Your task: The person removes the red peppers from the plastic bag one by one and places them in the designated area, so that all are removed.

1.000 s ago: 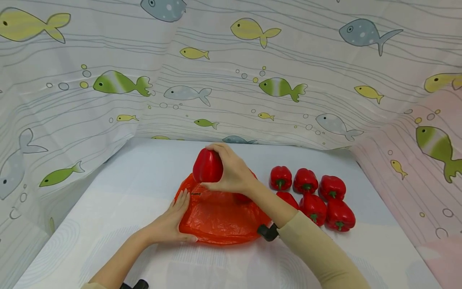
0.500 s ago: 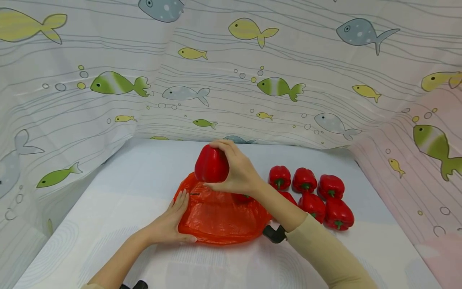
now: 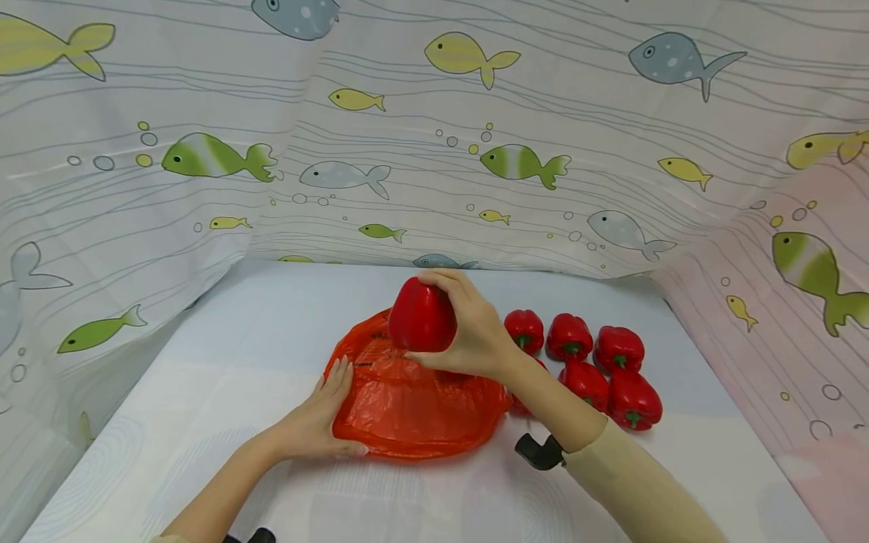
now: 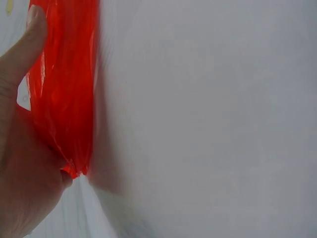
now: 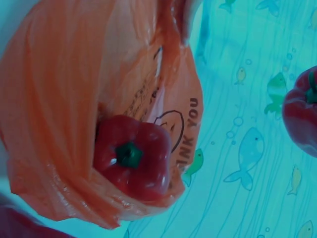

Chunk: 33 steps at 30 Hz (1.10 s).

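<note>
An orange-red plastic bag (image 3: 417, 415) lies spread on the table, its mouth facing up and toward the right. My left hand (image 3: 315, 418) rests against its left side, fingers straight and thumb along the near edge; in the left wrist view the thumb (image 4: 29, 44) touches the plastic. Above the bag my right hand (image 3: 471, 332) grips a red bell pepper (image 3: 419, 317) between thumb and fingers. That held pepper (image 5: 301, 116) shows its green stem at the right edge of the right wrist view. Another bell pepper (image 5: 133, 158) sits inside the bag mouth.
Several more red bell peppers (image 3: 570, 338) stand in two rows on the white table (image 3: 271, 317), right of the bag. A fish-print curtain (image 3: 421, 151) surrounds the back and sides. A black wrist mount (image 3: 539, 451) sits under the right wrist.
My right hand has moved to the right with the bell pepper still in its grip, lately dipping a little. The left hand and the bag stay nearly in place.
</note>
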Motion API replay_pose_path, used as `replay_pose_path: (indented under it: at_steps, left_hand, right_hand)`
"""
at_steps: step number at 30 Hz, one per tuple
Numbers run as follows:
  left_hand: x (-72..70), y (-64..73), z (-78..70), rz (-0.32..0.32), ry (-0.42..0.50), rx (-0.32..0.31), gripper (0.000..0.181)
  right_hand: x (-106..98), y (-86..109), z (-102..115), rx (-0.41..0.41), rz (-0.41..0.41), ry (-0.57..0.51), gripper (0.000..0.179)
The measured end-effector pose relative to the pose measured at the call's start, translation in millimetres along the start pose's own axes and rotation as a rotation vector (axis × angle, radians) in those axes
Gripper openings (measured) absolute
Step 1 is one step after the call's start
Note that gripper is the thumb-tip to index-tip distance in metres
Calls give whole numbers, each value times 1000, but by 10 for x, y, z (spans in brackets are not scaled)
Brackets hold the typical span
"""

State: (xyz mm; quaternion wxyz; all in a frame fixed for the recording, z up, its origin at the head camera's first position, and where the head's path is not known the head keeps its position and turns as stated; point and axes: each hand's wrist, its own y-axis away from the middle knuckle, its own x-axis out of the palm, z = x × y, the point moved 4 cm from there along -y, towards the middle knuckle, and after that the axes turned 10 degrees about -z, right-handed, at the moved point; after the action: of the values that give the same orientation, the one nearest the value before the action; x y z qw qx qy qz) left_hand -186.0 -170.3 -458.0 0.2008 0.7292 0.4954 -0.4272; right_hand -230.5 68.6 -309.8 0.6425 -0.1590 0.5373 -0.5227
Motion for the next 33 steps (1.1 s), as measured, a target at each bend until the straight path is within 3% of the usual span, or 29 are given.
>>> replay_pose_path:
  at_steps: [24,33]
  left_hand:
    - [24,11,9,9,17,-14,127]
    - [22,12,13,14,15,-21,127]
  right_hand:
    - [-541,381,-13,53,-21,13,96]
    - [-785,595,-39,78,-21,113,99]
